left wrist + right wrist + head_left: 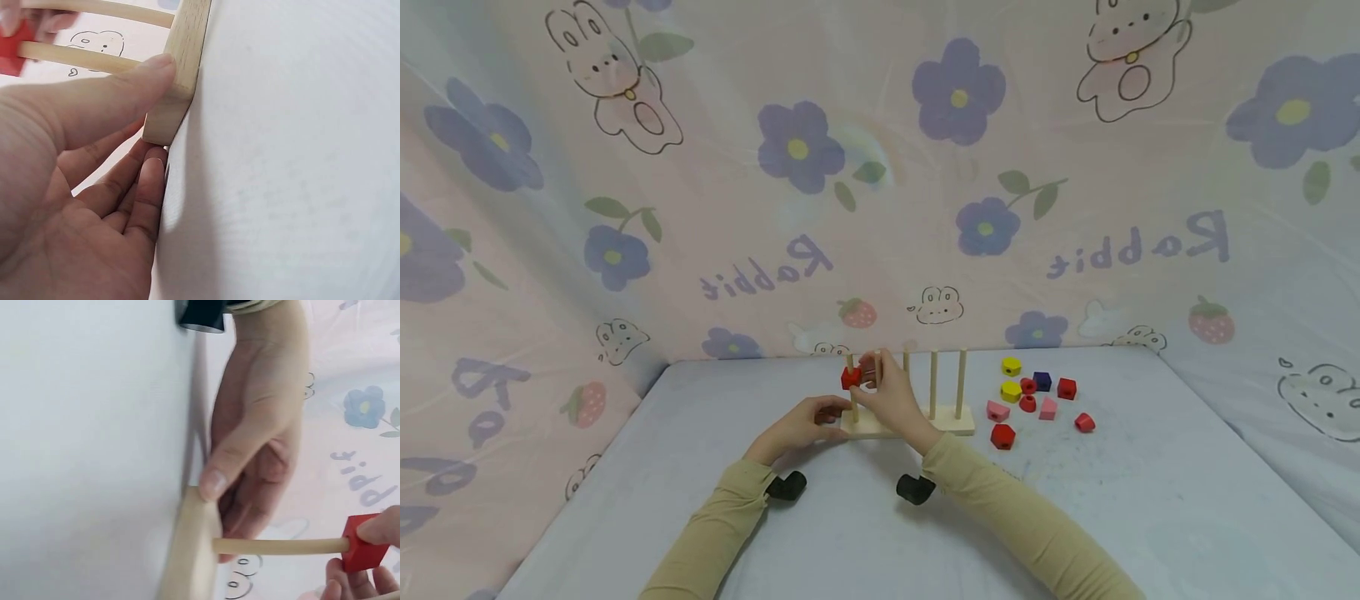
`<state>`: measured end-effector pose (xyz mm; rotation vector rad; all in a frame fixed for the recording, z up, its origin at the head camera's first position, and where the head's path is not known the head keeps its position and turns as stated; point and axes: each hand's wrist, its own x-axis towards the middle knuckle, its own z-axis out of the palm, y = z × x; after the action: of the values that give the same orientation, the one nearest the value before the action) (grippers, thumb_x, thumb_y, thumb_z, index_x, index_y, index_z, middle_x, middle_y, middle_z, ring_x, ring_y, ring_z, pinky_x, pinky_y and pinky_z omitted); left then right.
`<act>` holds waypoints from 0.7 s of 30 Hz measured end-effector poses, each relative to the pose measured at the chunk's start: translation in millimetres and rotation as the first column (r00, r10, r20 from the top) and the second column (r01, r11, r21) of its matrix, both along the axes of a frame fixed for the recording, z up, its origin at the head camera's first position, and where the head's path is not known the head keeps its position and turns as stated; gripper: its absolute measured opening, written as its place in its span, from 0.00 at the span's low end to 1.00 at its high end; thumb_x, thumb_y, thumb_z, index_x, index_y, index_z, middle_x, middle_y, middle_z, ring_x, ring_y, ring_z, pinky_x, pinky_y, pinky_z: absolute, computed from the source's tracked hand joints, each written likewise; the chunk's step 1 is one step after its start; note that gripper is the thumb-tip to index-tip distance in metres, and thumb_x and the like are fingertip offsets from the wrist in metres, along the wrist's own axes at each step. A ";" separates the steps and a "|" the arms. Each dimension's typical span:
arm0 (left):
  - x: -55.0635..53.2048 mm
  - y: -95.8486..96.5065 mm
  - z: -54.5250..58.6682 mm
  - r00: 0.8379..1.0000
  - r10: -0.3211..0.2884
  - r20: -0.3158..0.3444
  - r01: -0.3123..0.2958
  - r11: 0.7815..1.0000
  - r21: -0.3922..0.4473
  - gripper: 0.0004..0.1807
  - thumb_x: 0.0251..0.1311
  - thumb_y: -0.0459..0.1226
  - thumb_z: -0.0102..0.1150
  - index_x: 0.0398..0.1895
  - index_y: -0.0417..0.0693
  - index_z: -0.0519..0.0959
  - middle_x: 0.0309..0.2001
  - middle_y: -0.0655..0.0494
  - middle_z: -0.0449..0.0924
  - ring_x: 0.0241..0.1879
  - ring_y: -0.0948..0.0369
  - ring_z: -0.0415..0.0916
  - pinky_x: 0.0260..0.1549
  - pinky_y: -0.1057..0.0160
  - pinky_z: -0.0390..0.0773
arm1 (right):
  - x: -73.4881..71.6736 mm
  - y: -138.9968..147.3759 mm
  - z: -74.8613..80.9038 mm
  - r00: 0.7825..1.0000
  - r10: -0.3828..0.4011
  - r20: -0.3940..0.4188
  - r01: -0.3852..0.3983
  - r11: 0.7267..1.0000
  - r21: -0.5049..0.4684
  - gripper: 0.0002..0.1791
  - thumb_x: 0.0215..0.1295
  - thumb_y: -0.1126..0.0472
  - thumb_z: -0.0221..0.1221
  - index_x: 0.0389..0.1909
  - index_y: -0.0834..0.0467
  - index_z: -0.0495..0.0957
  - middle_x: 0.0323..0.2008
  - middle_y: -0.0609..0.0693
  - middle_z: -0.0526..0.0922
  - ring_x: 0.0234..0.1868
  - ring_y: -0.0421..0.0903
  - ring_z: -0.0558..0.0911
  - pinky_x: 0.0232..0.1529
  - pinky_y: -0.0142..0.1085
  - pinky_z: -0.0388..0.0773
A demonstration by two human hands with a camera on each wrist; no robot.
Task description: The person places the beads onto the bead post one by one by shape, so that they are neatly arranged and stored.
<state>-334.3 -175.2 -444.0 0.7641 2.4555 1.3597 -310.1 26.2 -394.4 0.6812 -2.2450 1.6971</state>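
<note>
A wooden peg stand [957, 423] with several upright pegs sits on the table. At its left end my left hand [801, 425] grips the base, the thumb on the top edge and the fingers around the end. My right hand [891, 398] pinches a red block [850, 379], which is threaded on the upper part of the leftmost peg [281, 546]. Below that block the peg is bare down to the base [181, 59]. My right hand and forearm hide part of the stand's middle in the head view.
Right of the stand lie loose blocks: yellow ones [1011, 391], a dark blue one [1042, 382], pink ones [1048, 409] and several red ones [1002, 436]. A patterned curtain [880, 208] rises behind the white table [850, 533].
</note>
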 end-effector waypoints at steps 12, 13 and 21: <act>1.4 -0.4 -1.5 1.000 -0.028 -0.015 0.028 0.999 0.032 0.29 0.53 0.34 0.70 0.58 0.38 0.74 0.55 0.48 0.76 0.55 0.53 0.72 0.57 0.53 0.70 | 2.4 1.2 -23.6 0.984 -0.002 0.180 -0.016 0.995 0.096 0.17 0.49 0.77 0.64 0.40 0.66 0.72 0.37 0.56 0.81 0.43 0.54 0.81 0.48 0.47 0.77; 1.7 -0.4 -1.3 0.999 -0.031 -0.019 0.031 0.999 0.032 0.29 0.53 0.34 0.70 0.59 0.38 0.73 0.55 0.48 0.76 0.55 0.52 0.71 0.57 0.53 0.69 | 2.5 1.3 -23.8 0.983 -0.006 0.182 -0.012 0.995 0.098 0.17 0.49 0.77 0.64 0.40 0.66 0.72 0.36 0.56 0.81 0.43 0.54 0.81 0.47 0.46 0.77; 2.3 0.6 -0.8 1.000 -0.010 -0.008 0.010 0.999 0.033 0.29 0.52 0.35 0.70 0.58 0.36 0.73 0.55 0.45 0.75 0.54 0.51 0.73 0.57 0.53 0.70 | 0.6 3.3 -30.7 0.995 -0.024 0.099 0.011 0.991 0.132 0.17 0.46 0.80 0.63 0.38 0.68 0.72 0.35 0.58 0.79 0.38 0.55 0.80 0.42 0.42 0.80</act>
<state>-331.9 -174.5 -444.8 0.7892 2.4375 1.3992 -309.6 29.4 -425.1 0.6152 -2.4420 1.6207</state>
